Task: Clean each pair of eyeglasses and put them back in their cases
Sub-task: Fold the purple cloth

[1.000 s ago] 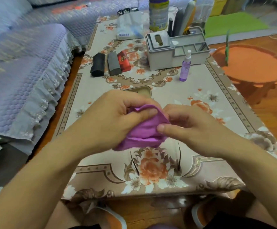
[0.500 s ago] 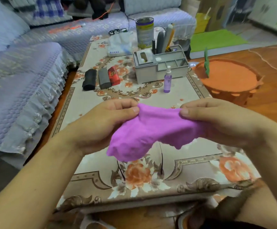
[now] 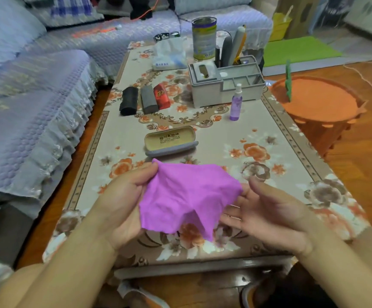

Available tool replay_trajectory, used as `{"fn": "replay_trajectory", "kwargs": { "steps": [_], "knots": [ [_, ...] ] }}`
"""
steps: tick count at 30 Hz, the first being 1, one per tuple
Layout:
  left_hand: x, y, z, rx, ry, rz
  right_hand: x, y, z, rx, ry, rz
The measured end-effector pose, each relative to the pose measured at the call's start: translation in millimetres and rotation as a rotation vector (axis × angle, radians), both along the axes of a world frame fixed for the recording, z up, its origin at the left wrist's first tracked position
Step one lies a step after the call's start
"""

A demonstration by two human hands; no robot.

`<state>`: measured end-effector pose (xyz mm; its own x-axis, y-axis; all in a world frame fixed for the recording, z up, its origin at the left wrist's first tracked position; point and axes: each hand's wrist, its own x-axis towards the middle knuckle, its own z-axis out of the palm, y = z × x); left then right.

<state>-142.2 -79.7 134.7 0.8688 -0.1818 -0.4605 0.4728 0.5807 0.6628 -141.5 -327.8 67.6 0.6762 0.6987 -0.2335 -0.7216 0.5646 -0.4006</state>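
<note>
Both my hands hold a purple cleaning cloth [image 3: 187, 196] spread out above the near end of the table. My left hand [image 3: 122, 196] pinches its upper left corner. My right hand [image 3: 267, 210] lies palm up with its fingers under the cloth's right side and its thumb raised beside the edge. An open glasses case [image 3: 169, 141], beige inside and grey outside, sits just beyond the cloth. Further back lie three closed cases side by side: black [image 3: 129, 101], grey [image 3: 148, 100] and red [image 3: 161, 96]. A purple spray bottle [image 3: 236, 105] stands to their right. I cannot make out any eyeglasses.
A grey desk organiser [image 3: 225, 90] with pens, a tall can [image 3: 204, 38] and a tissue pack [image 3: 169, 56] fill the table's far end. A quilted sofa [image 3: 36, 103] runs along the left. An orange round stool [image 3: 318, 101] stands to the right of the table [image 3: 280, 138].
The bunched cloth has been pulled open and spread flat between my hands. My right hand has turned palm up under it. The view has tilted down, and the open case now shows.
</note>
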Motion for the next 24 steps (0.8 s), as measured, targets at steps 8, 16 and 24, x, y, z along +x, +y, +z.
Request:
{"fn": "replay_trajectory", "kwargs": {
  "steps": [8, 16, 24],
  "knots": [
    [-1, 21, -2, 0.095, -0.115, -0.129, -6, 23, 21, -0.725, -0.395, -0.166],
    [5, 36, -8, 0.222, -0.432, -0.118, 14, -3, 44, -0.768, -0.893, -0.278],
    [10, 38, 0, 0.274, -0.440, -0.169, 24, -2, 56, -0.749, -0.894, -0.328]
  ]
}}
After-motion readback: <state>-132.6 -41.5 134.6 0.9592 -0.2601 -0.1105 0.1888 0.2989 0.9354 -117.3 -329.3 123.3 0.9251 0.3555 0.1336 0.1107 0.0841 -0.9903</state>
